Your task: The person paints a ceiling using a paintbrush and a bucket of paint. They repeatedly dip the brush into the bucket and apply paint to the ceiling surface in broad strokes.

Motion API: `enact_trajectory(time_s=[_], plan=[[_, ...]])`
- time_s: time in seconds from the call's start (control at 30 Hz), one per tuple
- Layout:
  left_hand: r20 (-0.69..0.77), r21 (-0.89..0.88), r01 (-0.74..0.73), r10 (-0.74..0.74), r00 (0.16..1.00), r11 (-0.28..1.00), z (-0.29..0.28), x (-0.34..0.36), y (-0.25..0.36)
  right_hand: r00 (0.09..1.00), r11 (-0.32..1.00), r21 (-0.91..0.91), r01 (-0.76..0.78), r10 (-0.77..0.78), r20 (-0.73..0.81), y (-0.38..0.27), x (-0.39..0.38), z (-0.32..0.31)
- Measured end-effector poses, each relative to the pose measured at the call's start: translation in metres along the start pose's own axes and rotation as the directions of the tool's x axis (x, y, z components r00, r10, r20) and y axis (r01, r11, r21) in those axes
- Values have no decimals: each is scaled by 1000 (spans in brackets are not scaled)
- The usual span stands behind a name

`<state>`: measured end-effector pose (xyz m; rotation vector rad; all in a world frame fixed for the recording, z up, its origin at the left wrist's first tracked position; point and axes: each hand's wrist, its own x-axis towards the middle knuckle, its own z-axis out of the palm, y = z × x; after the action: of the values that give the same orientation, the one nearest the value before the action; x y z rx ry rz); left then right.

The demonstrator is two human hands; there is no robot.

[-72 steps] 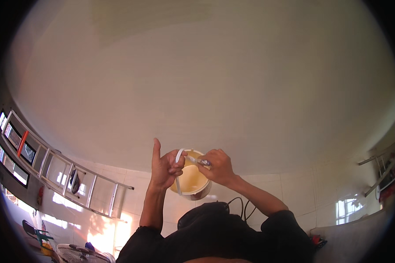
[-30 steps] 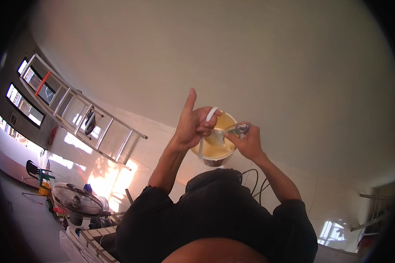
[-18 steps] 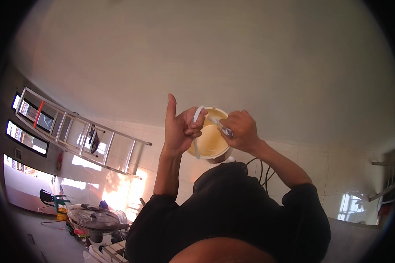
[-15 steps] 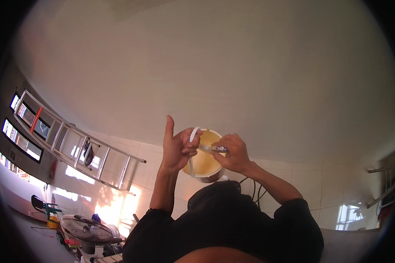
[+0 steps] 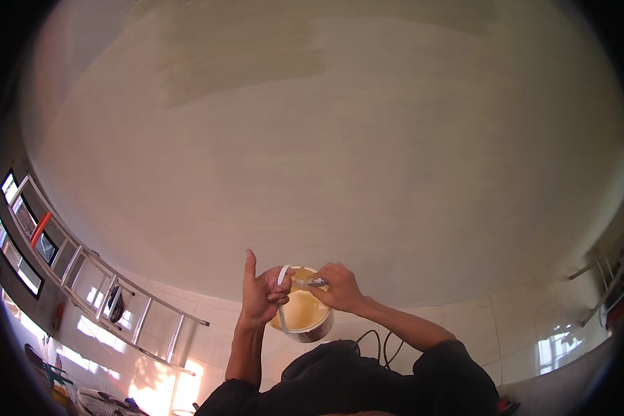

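Nearest the lower edge we see the person's dark sleeves (image 5: pixel 367 381), from which both forearms rise toward the middle of the view. The left hand (image 5: pixel 260 295) has its grip clamped on the white handle (image 5: pixel 282 277) of a small bucket (image 5: pixel 304 315), the lower fingers curled around the handle and the index finger pointing straight up, clear of it. The bucket sits between the two hands, tilted so that its open mouth faces the camera, and holds a yellowish paint-like liquid (image 5: pixel 298 310). The right hand (image 5: pixel 340 288) has its grip clamped on a thin tool (image 5: pixel 310 282), which lies across the bucket's upper rim; we cannot tell its kind, since it is small and partly covered by the fingers. A dark cable (image 5: pixel 378 343) hangs just beside the right forearm. Farther off, at left, a metal ladder (image 5: pixel 90 277) runs along a tiled wall (image 5: pixel 534 333). Beyond everything spreads a pale ceiling (image 5: pixel 340 139), with a darker patch near the top.
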<state>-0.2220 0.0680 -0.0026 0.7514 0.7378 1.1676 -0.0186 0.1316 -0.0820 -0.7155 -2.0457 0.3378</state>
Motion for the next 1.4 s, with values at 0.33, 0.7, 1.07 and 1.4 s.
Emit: enact_trajectory(time_s=[0.33,0.7,1.07,1.4], plan=[[-29,59,-34,36,999,998,-1,-2,-3,989,990,-24,137,-138,-50,0,-5,4],[-34,58,-51,53,998,997,6,-2,0,842,635,554,-538,379,384,-19,-7,-7],[-18,33,-45,46,999,998,7,0,-1,984,984,-79,163,-168,-57,6,2,-10],[-42,-13,-35,34,999,999,0,2,-6,920,829,423,-366,254,298,-32,4,-11]])
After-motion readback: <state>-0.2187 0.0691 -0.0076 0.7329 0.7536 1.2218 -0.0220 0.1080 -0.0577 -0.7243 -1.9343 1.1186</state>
